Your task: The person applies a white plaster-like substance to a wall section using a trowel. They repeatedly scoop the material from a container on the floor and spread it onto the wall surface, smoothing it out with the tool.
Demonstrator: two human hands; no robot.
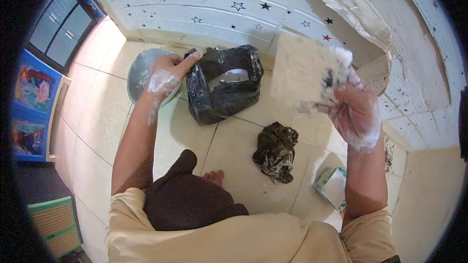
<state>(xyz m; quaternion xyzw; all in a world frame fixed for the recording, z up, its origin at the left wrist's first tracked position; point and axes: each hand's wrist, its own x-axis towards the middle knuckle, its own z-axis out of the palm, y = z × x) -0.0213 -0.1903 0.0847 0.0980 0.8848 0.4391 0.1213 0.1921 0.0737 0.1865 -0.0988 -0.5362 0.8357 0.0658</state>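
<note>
My left hand point(167, 74), dusted white, pinches the rim of a black plastic bag point(229, 101) standing on the tiles. White powder point(234, 75) shows inside the bag's open mouth. Raised to the right of it, my right hand point(358, 112) is coated in white and grips a flat beige square board point(302, 70). The board is blurred by motion, with white paste and dark smears along its edge near my fingers; its exact kind is unclear. Partly behind my left hand sits a round grey basin point(139, 73).
A crumpled dark plastic bag point(277, 152) with white smears lies mid-floor. A small green-and-white container point(332, 185) holding something white stands beside my right forearm. Ahead, the star-patterned wall point(243, 14) has a peeled covering point(385, 24). Cabinets point(61, 24) line the left.
</note>
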